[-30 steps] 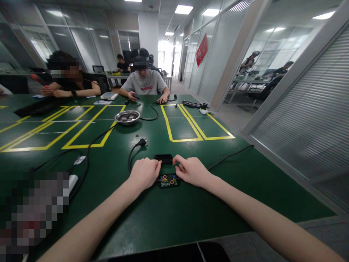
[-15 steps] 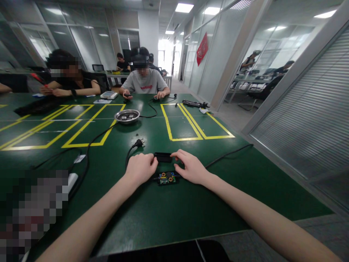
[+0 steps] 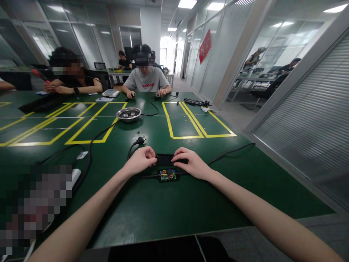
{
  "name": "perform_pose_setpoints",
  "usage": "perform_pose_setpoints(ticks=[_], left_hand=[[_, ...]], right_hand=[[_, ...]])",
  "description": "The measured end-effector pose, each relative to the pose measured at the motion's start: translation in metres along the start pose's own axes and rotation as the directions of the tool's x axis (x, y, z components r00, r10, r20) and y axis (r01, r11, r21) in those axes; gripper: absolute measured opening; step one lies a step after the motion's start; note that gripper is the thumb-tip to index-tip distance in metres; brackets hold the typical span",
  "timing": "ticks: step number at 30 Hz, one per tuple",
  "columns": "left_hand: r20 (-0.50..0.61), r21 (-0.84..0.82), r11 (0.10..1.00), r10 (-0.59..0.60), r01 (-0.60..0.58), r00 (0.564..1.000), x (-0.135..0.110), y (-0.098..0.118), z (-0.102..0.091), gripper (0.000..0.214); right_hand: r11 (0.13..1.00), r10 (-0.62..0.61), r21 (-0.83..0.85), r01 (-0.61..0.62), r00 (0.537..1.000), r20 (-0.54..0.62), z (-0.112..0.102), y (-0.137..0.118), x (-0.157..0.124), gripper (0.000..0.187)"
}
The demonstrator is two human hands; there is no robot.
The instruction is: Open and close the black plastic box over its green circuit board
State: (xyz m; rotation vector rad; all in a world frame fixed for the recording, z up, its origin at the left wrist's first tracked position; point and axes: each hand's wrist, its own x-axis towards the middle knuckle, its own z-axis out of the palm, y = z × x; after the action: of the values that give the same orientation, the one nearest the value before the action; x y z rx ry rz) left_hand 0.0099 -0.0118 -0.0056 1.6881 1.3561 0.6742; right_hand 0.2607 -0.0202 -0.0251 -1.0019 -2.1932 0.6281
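A flat black plastic cover [image 3: 165, 159] lies on the green table [image 3: 169, 207] between my hands. My left hand [image 3: 139, 160] has its fingers curled round the cover's left end. My right hand [image 3: 191, 164] pinches the right end, fingers closed over it. Just in front of the cover sits an open black case with a green circuit board [image 3: 168, 175] showing orange coils. A black cable runs out of each side of that case.
A black mains plug [image 3: 140, 140] and its cable lie left of my hands. A steel bowl [image 3: 128, 114] with small parts stands farther back among yellow floor-tape lines. Two people sit across the table, working. A white power strip [image 3: 75, 175] lies at the left.
Both hands have moved forward from the circuit board case to the black cover and closed on its ends. My view has shifted slightly.
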Motion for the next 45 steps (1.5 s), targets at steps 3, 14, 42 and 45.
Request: perform_pose_setpoints(ticks=[3, 14, 42, 45], left_hand=[[0.165, -0.096, 0.995, 0.050, -0.035, 0.985, 0.000, -0.001, -0.006, 0.020], [0.332, -0.221, 0.973, 0.135, -0.061, 0.934, -0.001, -0.002, -0.014, 0.031], [0.459, -0.253, 0.965, 0.060, 0.067, 0.886, -0.001, -0.006, -0.020, 0.035], [0.452, -0.239, 0.970, 0.067, 0.048, 0.889, -0.003, -0.003, -0.020, 0.033]], right_hand=[[0.992, 0.025, 0.122, -0.028, 0.999, 0.028, -0.004, 0.001, 0.001, 0.006], [0.913, 0.126, 0.370, -0.172, 0.981, 0.147, -0.004, -0.001, -0.001, 0.044], [0.906, -0.011, 0.415, -0.081, 0.977, 0.215, -0.010, -0.007, -0.001, 0.027], [0.919, -0.003, 0.381, -0.097, 0.967, 0.254, -0.012, -0.008, -0.001, 0.029]])
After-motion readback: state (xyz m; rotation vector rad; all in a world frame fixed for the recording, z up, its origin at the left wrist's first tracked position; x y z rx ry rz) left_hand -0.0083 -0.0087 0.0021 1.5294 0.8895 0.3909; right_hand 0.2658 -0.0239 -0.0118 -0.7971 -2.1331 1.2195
